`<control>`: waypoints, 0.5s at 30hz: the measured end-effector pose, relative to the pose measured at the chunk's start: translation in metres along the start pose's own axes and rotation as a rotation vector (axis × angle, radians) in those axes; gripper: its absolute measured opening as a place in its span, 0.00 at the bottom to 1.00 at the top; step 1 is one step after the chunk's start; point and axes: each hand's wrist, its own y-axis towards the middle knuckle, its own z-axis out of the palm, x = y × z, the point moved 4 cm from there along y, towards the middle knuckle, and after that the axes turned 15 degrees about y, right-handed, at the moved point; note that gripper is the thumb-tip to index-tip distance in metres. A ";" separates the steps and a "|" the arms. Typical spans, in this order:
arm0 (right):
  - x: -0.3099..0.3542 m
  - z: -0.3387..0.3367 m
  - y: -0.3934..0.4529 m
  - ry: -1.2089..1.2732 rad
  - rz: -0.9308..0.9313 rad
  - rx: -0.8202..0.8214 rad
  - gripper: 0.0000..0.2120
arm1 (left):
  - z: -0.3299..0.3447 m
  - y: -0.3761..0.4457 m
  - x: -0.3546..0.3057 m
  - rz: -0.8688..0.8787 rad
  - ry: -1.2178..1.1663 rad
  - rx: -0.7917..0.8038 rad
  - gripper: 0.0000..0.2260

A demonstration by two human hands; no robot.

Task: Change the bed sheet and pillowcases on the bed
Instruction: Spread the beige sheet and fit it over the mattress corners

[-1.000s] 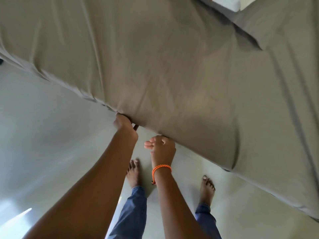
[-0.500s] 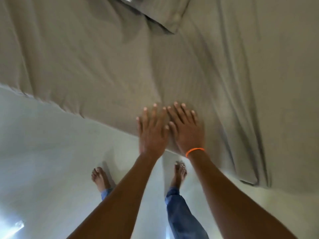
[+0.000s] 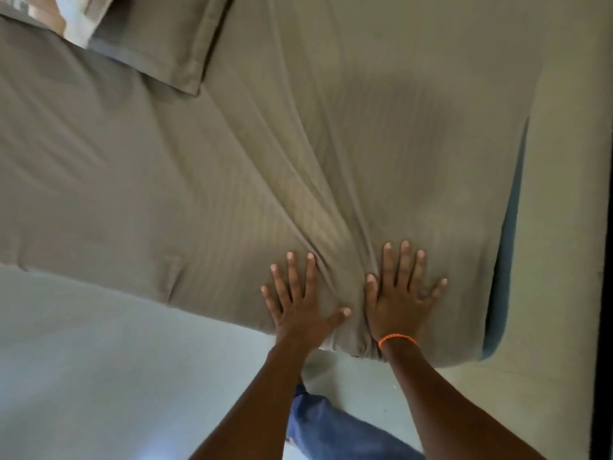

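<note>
Both hands lie flat, fingers spread, on the sheet [image 3: 232,167]: left hand [image 3: 298,310] at 6 o'clock, right hand [image 3: 399,300] beside it.

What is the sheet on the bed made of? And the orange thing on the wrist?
The bed sheet looks like soft woven cloth, likely cotton: matte grey-brown with fine stripes and wrinkles. The orange band looks like twisted thread or cord, thin and ropey.

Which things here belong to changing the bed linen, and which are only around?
Job: bed sheet, pillow in its pillowcase, left hand, right hand, both flat on the sheet.
Around: orange wrist band, floor.
</note>
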 end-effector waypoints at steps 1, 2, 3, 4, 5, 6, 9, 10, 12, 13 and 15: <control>-0.003 0.000 0.001 0.000 0.002 -0.005 0.33 | 0.000 0.000 -0.003 -0.016 0.001 -0.018 0.58; -0.006 -0.001 0.004 0.018 0.011 0.006 0.33 | 0.000 -0.001 -0.008 -0.029 0.001 -0.029 0.58; -0.006 -0.001 0.006 0.017 0.006 0.018 0.33 | 0.000 -0.001 -0.010 -0.038 0.006 -0.041 0.58; -0.004 -0.001 0.007 0.018 -0.007 0.032 0.34 | -0.001 0.000 -0.010 -0.044 0.013 -0.050 0.58; -0.006 -0.003 0.008 0.036 -0.022 0.058 0.34 | -0.001 -0.003 -0.012 -0.059 0.010 -0.046 0.58; -0.006 -0.004 0.008 0.061 -0.054 0.079 0.35 | 0.000 -0.005 -0.014 -0.079 -0.005 -0.040 0.58; -0.012 -0.007 0.015 0.058 -0.175 0.125 0.36 | -0.003 -0.003 -0.030 -0.154 -0.009 -0.057 0.59; -0.013 -0.009 0.020 0.072 -0.203 0.161 0.35 | -0.004 -0.004 -0.037 -0.188 -0.009 -0.067 0.59; -0.015 -0.013 0.022 0.123 -0.293 0.224 0.33 | -0.007 -0.009 -0.050 -0.235 0.010 -0.107 0.57; -0.016 -0.014 0.023 0.148 -0.361 0.247 0.32 | -0.009 -0.012 -0.060 -0.263 0.003 -0.138 0.55; -0.016 -0.017 0.030 0.210 -0.508 0.380 0.31 | -0.012 -0.013 -0.090 -0.327 -0.066 -0.196 0.48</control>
